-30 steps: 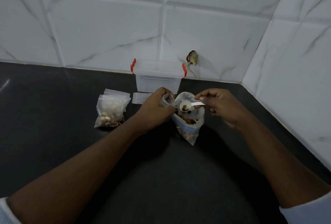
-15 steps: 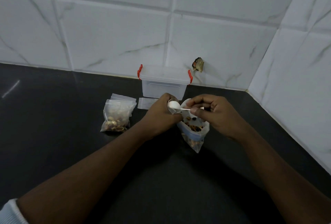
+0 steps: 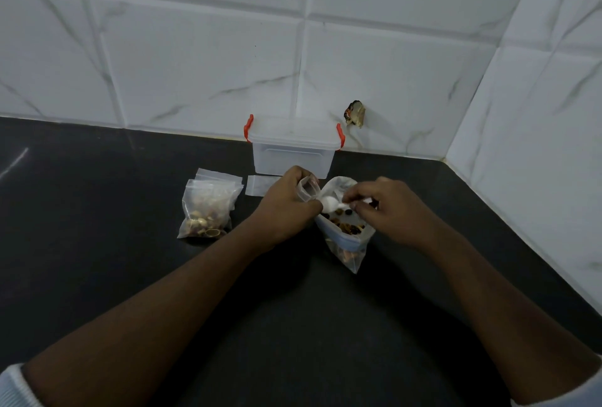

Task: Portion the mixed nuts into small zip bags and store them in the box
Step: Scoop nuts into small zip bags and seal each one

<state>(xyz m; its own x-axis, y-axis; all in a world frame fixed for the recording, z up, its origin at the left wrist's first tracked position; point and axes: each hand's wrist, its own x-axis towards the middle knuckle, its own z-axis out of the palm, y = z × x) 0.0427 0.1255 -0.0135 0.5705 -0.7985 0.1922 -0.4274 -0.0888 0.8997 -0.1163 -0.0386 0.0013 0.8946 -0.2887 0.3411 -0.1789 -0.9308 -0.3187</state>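
The left hand curls round a small clear zip bag and holds its mouth open toward the right. The right hand pinches the handle of a small white plastic scoop between thumb and fingertips. The scoop's bowl sits just beside the left hand, over the open top of the larger clear bag of mixed nuts. The bowl is blurred, so I cannot tell whether it carries nuts. The larger bag stands on the black worktop between the two hands, right of the middle, and brown nuts show inside it.

I judge the portioning to be partly done. A short pile of filled small zip bags, nuts gathered at their lower ends, lies on the worktop to the left of the hands. A flat empty zip bag lies just in front of the translucent plastic box with red clips. The box stands at the back edge of the worktop against the white marbled tiles, its lid on; I cannot make out whether anything is inside.

What appears left: filling and sealing the bag in hand, perhaps the spare one too, then unclipping the box, putting every filled bag inside and closing it. The storing step looks not yet begun.
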